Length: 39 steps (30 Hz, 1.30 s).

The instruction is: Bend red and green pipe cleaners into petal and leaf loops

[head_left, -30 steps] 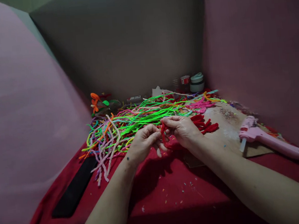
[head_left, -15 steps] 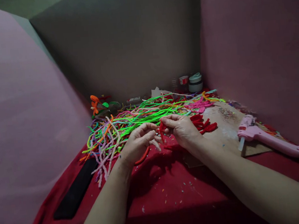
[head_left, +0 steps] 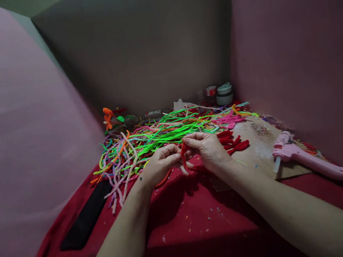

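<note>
The right hand (head_left: 211,149) pinches a fuzzy red stem (head_left: 183,156); whether the left hand (head_left: 159,165) grips is unclear. Slim green strands (head_left: 172,134) sprawl beyond.

Drew in the spread fingers of the left hand (head_left: 159,164); brought the red chenille stem (head_left: 183,157) lower beneath the fingertips of the right hand (head_left: 211,149); since a second ago, bared an orange-red strand (head_left: 164,179) under the left fingers.

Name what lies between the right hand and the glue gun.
Head view: red pieces by the right hand, then board up to the glue gun.
</note>
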Motion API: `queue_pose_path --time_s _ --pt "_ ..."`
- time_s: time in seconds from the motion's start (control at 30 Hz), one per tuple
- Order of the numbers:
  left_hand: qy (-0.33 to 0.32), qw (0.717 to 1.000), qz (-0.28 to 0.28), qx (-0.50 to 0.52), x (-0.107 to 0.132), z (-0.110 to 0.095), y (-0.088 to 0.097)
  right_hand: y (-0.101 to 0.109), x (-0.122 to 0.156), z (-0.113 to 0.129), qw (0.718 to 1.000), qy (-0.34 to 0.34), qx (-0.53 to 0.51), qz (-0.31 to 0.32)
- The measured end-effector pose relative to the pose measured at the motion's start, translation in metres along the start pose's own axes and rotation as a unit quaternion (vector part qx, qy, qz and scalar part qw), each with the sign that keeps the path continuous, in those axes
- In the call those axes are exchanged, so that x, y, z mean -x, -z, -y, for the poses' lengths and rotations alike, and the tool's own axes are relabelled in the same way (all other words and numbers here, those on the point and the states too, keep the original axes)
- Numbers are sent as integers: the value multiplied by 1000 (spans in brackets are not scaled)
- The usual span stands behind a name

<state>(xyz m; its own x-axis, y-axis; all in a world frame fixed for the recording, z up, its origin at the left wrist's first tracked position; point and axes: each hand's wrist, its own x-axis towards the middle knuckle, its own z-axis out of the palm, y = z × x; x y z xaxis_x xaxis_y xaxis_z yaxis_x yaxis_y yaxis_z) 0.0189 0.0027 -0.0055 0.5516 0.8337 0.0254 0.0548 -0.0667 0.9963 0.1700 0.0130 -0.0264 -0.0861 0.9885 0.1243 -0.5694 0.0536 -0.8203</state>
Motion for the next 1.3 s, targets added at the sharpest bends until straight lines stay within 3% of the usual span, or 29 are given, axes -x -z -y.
queue_pose_path --time_s 0.13,0.3,0.43,0.6,0.83,1.03,1.17,1.3 --pt "16 998 -3 -54 1 -3 1 -1 1 1 1000 14 1 -6" --pt "16 988 -84 -129 2 -9 0 -3 2 3 998 44 48 -23" --pt "3 982 -101 -159 1 -9 -3 -4 3 2 996 45 71 -10" --pt "-34 974 -184 -125 -2 -4 -10 -3 5 -3 996 38 75 22" --pt "-63 948 -274 -153 -6 1 -3 -6 8 -5 979 31 197 29" --pt "-20 969 -240 -51 -3 -5 -7 -5 10 -7 954 44 285 83" --pt "-35 964 -256 -60 -3 -2 -8 -3 9 -9 950 14 289 119" --pt "-36 971 -222 -84 -4 0 -3 -3 7 -11 945 30 305 117"
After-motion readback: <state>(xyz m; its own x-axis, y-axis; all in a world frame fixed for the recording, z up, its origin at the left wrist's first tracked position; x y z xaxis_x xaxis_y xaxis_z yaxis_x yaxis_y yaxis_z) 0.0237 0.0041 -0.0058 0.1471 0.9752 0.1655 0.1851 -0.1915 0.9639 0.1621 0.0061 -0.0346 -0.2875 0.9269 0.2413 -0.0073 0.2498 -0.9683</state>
